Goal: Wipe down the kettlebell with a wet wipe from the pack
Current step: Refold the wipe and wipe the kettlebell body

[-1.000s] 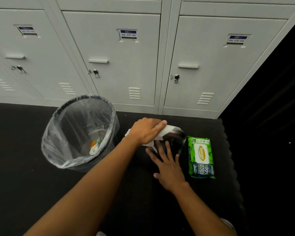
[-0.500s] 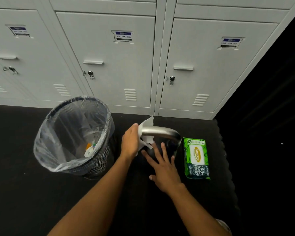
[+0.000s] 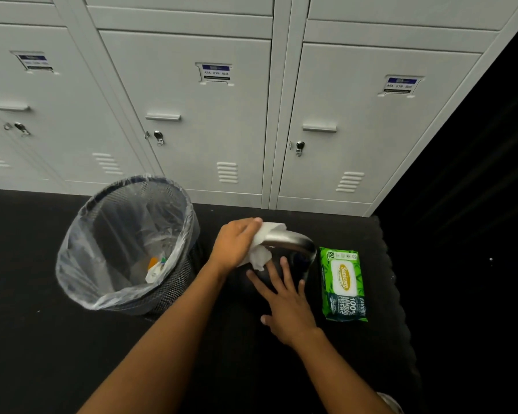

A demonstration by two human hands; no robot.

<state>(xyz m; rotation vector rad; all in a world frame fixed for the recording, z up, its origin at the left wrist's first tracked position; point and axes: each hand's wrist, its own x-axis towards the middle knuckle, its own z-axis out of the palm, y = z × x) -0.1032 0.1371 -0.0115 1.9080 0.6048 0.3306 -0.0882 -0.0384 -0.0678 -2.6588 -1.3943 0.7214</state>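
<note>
A black kettlebell with a shiny steel handle stands on the dark floor mat; its dark body is hard to make out. My left hand is shut on a white wet wipe, wrapped around the left end of the handle. Fingers spread, my right hand lies flat on the kettlebell's body just below the handle. The green wet wipe pack lies flat on the mat right of the kettlebell, lid closed.
A black mesh bin lined with a clear bag, holding some rubbish, stands close to the left of the kettlebell. Grey lockers line the back. The mat's edge runs just right of the pack.
My left hand has slid the wipe along the handle: on top a second ago, down at the left end half a second ago, now over that end again. My right hand stayed put.
</note>
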